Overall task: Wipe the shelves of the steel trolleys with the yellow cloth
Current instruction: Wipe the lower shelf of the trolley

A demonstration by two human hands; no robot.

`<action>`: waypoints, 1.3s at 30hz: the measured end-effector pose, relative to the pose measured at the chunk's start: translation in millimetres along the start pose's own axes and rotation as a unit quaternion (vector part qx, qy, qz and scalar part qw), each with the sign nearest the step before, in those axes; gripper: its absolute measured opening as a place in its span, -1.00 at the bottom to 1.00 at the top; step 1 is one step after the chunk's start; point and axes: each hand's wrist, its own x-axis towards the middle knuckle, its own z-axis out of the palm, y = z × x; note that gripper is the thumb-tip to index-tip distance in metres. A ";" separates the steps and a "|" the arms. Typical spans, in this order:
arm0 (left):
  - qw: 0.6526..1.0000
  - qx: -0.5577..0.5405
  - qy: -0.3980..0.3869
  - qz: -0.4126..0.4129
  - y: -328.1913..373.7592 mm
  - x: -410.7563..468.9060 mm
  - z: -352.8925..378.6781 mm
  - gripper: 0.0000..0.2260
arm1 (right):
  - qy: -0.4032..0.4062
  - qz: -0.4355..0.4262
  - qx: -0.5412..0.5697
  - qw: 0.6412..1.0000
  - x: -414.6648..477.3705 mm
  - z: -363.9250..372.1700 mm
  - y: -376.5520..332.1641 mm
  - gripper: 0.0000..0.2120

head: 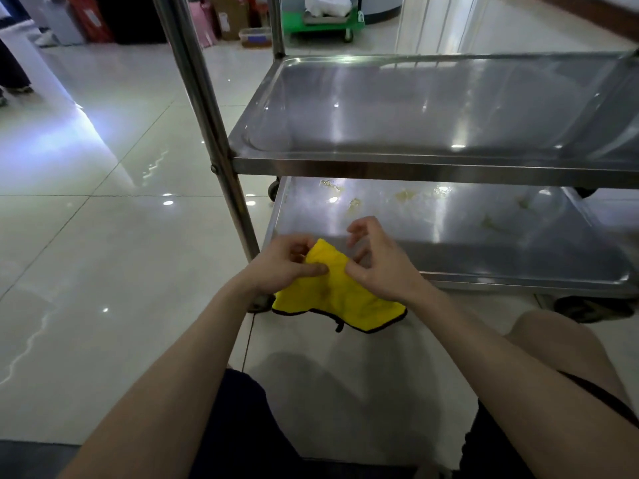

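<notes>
Only one steel trolley [428, 165] is in sight from here, and not all of it: its top runs out of view above, its right end is cut off, and just two upright posts [207, 133] show, both on the left. Two shelves can be counted. The middle shelf [432, 108] looks bare and shiny, and the bottom shelf [449, 229] carries several yellowish smears [404, 194] along its far side, too faint to count properly. I make out four castors [584, 309], the near left one mostly hidden behind the cloth and wrist. The yellow cloth [332, 292], a single one with dark trim, hangs in the air just in front of the bottom shelf's near left corner, held between both hands. The left hand [287, 267] grips its upper edge, fingers curled behind and thumb pressed on top. The right hand [380, 264] pinches the cloth with its thumb from the other side, its upper fingers lifted and loosely curled; what its lower fingers do is hidden. Far back on the tiled floor [103, 236] stand one green platform cart [321, 24], partly behind a post, and one clear plastic box [256, 38].
</notes>
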 end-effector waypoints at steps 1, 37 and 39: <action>1.000 -0.011 0.017 0.002 -4.4 0.7 2.4 -0.84 | -0.025 0.038 -0.006 0.999 -3.8 -1.6 11.7 -0.45; 0.862 -0.145 0.482 -0.056 -107.8 74.7 -27.4 -0.73 | -0.076 0.058 -0.345 0.934 142.5 159.1 127.7 -0.24; 0.861 -0.144 0.485 -0.054 -113.6 74.8 -25.5 -0.74 | -0.085 0.064 -0.352 0.930 172.5 158.0 129.2 -0.22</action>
